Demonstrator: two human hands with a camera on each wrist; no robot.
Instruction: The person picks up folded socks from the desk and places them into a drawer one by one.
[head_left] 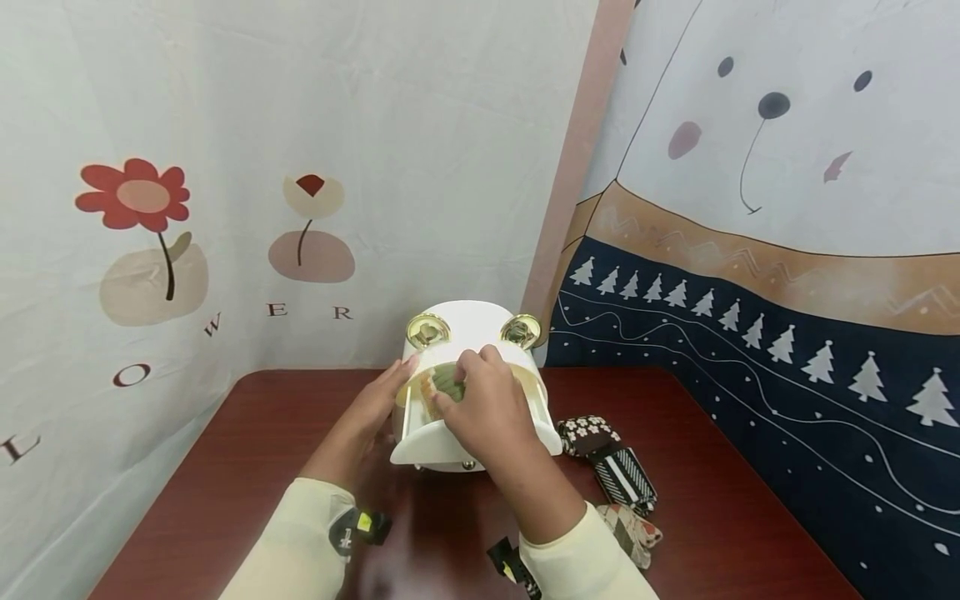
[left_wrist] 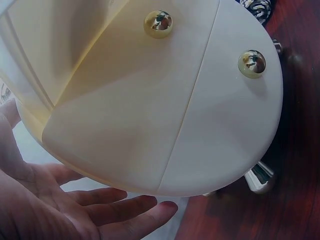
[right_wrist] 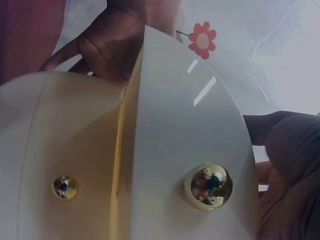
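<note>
At the left, your left hand [head_left: 372, 410] reaches along the left side of the white lidded box [head_left: 471, 317]. Its grip is wide: the fingers are spread and hold nothing, and whether they touch the box wall you cannot tell for sure.

The box stands at about the middle of the desk [head_left: 225, 483], toward the far edge, with its opening facing you. Two round gold knobs sit on its upper part, the left knob [head_left: 428, 331] above your left fingertips and the right knob [head_left: 521, 331] beyond your right hand [head_left: 487, 400].

Inside the opening, in its left half, lies the green bundle [head_left: 450, 381], with something yellowish along its left side. It lies just left of your right hand's curled fingers and just beyond the thumb, so the right hand is clearly the nearer; the left is outside the wall. Your right hand covers part of the bundle, so you cannot tell its long axis, nor whether that grip has closed on it.

Right of the box, a floral fabric bundle [head_left: 588, 435], a striped fabric bundle [head_left: 625, 481] and a beige patterned bundle [head_left: 630, 533] run toward you along the desk's right side.
</note>
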